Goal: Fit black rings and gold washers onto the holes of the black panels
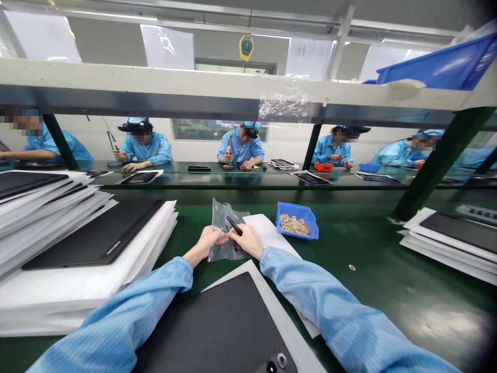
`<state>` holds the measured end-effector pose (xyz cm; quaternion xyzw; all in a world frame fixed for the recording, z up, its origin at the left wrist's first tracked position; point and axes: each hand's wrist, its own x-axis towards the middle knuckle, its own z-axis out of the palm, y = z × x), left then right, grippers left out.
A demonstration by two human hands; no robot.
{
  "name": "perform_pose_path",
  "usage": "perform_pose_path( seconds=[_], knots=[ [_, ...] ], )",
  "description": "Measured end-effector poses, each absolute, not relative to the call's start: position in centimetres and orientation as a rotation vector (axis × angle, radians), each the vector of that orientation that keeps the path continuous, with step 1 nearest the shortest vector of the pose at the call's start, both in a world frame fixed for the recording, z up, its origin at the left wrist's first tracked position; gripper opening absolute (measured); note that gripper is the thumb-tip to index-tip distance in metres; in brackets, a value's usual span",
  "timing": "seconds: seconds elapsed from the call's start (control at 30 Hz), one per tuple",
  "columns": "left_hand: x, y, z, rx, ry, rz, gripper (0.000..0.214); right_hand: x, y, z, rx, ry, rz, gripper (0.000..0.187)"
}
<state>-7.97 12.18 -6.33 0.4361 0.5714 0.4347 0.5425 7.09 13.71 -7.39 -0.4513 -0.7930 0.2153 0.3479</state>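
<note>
My left hand [209, 241] and my right hand [249, 240] meet over a transparent plastic bag [218, 253] on the green table. In my right hand is a black pen-shaped tool [233, 226], its upper end pointing up and left. The fingers of my left hand are pinched together against the right fingertips; whatever lies between them is too small to make out. Small dark pieces show inside the bag. Below my hands lies a black tablet [217, 326] with a round camera lens, resting on a white sheet [301, 336].
A blue bin [298, 209] of small tan rings stands right of my hands, beside white paper [267, 230]. One loose ring [352, 268] lies farther right. Stacked tablets with white sheets [77, 290] flank me. A shelf [174, 85] spans overhead; several co-workers sit opposite.
</note>
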Motion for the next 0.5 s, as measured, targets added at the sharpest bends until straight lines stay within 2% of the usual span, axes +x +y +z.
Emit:
perform_pose_path(
  seconds=[0.5],
  knots=[
    [-7.61, 12.7, -7.2, 1.127, 1.477, 1.021, 0.03, 6.75, 14.04, -6.98, -1.364, -1.979, 0.841, 0.027]
  ],
)
